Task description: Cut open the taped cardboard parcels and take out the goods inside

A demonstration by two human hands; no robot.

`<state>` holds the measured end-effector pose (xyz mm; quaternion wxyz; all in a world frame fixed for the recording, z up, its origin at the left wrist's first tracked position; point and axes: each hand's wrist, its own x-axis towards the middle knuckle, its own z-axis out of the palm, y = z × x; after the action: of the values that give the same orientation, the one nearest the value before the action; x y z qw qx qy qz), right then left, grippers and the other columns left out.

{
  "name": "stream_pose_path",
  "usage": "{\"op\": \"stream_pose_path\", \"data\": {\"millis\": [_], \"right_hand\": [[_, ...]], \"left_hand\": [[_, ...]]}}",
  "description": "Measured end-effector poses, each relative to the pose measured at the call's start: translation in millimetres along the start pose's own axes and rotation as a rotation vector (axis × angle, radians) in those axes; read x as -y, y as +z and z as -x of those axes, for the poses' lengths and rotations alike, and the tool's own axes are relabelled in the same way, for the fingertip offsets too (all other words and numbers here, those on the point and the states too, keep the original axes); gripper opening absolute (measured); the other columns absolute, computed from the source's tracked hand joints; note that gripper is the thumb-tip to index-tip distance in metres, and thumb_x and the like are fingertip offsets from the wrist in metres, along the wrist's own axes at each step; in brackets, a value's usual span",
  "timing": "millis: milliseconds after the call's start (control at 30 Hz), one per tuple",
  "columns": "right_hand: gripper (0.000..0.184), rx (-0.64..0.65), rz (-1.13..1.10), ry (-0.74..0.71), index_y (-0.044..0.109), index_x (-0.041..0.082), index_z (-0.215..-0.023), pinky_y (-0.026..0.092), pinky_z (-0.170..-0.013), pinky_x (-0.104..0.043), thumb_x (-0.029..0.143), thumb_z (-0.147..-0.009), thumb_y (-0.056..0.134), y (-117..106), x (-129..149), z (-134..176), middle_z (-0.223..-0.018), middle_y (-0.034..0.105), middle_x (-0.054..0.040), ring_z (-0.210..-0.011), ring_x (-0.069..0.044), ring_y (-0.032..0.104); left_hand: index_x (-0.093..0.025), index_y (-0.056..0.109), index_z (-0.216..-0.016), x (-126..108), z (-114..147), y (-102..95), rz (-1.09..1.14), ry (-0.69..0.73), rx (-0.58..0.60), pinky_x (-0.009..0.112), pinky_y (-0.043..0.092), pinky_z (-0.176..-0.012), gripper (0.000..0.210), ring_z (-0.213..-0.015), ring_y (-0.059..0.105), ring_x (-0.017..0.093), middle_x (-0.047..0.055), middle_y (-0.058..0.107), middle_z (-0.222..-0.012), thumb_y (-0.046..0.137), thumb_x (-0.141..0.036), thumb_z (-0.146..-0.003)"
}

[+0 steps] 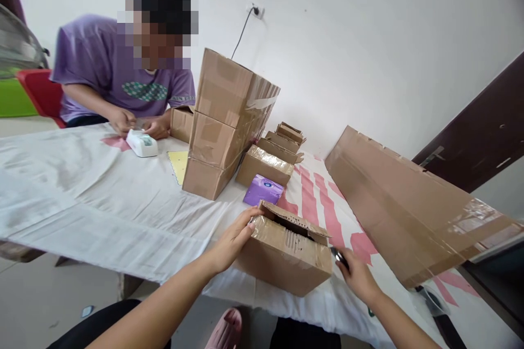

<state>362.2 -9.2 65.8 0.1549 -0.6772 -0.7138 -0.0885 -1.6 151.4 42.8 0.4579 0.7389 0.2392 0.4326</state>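
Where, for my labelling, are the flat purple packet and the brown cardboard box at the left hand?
Flat purple packet [262, 192]: head view, its visible face.
Brown cardboard box [284, 264]: head view, its near side.

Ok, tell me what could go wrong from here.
The black-and-silver tool in the right hand could slip at the corner of the box; if it is sharp, that might cut.
The box sits by the near edge of the table, so a hard push might tip it off.
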Motion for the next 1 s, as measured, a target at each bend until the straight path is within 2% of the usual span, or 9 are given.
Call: {"op": "stream_pose_path", "data": {"millis": [133,233,333,433,500,667,767,867,1000], "right_hand": [[0.034,0.074,0.002,-0.033,0.066,0.021,-0.107,0.058,-0.076,-0.04,0.013,-0.081,0.044,23,-11,18,-0.097,0.074,-0.0068,-0.088,-0.024,0.071],[0.027,0.082,-0.008,-0.067,0.07,0.022,-0.095,0.058,-0.07,-0.04,0.015,-0.081,0.047,13,-13,9,-0.087,0.074,-0.0052,-0.08,-0.024,0.071],[0.026,0.022,-0.014,-0.062,0.07,0.02,-0.092,0.057,-0.074,-0.044,0.02,-0.088,0.044,-9,-9,-17,-0.089,0.074,-0.0086,-0.084,-0.025,0.069],[0.031,-0.065,-0.042,-0.039,0.065,0.018,-0.106,0.054,-0.085,-0.044,0.026,-0.095,0.037,-35,12,-48,-0.104,0.07,-0.0119,-0.098,-0.024,0.066],[0.03,-0.077,-0.098,-0.074,0.063,0.02,-0.111,0.054,-0.088,-0.039,0.028,-0.097,0.037,-48,39,-66,-0.109,0.068,-0.0093,-0.101,-0.02,0.064],[0.033,0.052,-0.225,-0.329,0.056,0.023,-0.123,0.054,-0.086,-0.035,0.02,-0.097,0.036,-57,101,-93,-0.108,0.065,-0.0079,-0.099,-0.017,0.062],[0.028,0.105,-0.198,-0.379,0.06,0.022,-0.109,0.054,-0.081,-0.032,0.015,-0.095,0.037,-50,111,-97,-0.102,0.061,-0.0068,-0.092,-0.016,0.061],[0.02,0.078,-0.144,-0.363,0.059,0.021,-0.091,0.052,-0.076,-0.032,0.013,-0.093,0.041,-44,109,-93,-0.091,0.061,-0.0045,-0.086,-0.017,0.059],[0.016,0.037,-0.112,-0.33,0.056,0.021,-0.095,0.052,-0.077,-0.035,0.012,-0.091,0.043,-44,107,-86,-0.092,0.063,-0.0045,-0.087,-0.018,0.059]], "left_hand": [[-0.022,0.051,-0.128,1,-1,0.0,0.016,0.017,-0.004,0.048,0.021,-0.119,0.048,-0.143,0.027,0.027,0.009,0.04,-0.149,0.031,-0.051,-0.095],[-0.024,0.051,-0.128,2,-1,0.5,0.024,0.035,-0.01,0.049,0.021,-0.119,0.047,-0.142,0.029,0.028,0.009,0.043,-0.147,0.031,-0.05,-0.096],[-0.023,0.05,-0.131,2,-1,0.5,0.015,0.044,-0.006,0.049,0.021,-0.119,0.047,-0.141,0.031,0.027,0.009,0.042,-0.147,0.031,-0.049,-0.096],[-0.023,0.05,-0.131,1,-1,-0.4,0.002,0.053,-0.014,0.048,0.024,-0.118,0.047,-0.14,0.033,0.027,0.009,0.044,-0.146,0.031,-0.048,-0.096],[-0.023,0.052,-0.13,0,-1,-1.3,-0.005,0.054,-0.016,0.048,0.026,-0.118,0.046,-0.139,0.034,0.028,0.009,0.046,-0.144,0.032,-0.048,-0.096],[-0.022,0.052,-0.128,3,0,-1.4,-0.005,0.054,-0.009,0.047,0.025,-0.118,0.047,-0.139,0.034,0.028,0.009,0.046,-0.144,0.031,-0.049,-0.096],[-0.022,0.051,-0.129,9,0,-0.2,-0.003,0.061,-0.013,0.047,0.023,-0.118,0.048,-0.14,0.033,0.028,0.01,0.044,-0.145,0.031,-0.051,-0.096],[-0.024,0.051,-0.13,12,1,-0.1,-0.008,0.07,-0.015,0.047,0.024,-0.118,0.048,-0.139,0.033,0.028,0.008,0.045,-0.144,0.031,-0.052,-0.096],[-0.024,0.05,-0.131,7,1,-2.1,-0.005,0.065,0.006,0.047,0.025,-0.118,0.05,-0.139,0.033,0.028,0.008,0.046,-0.144,0.031,-0.053,-0.096]]}}
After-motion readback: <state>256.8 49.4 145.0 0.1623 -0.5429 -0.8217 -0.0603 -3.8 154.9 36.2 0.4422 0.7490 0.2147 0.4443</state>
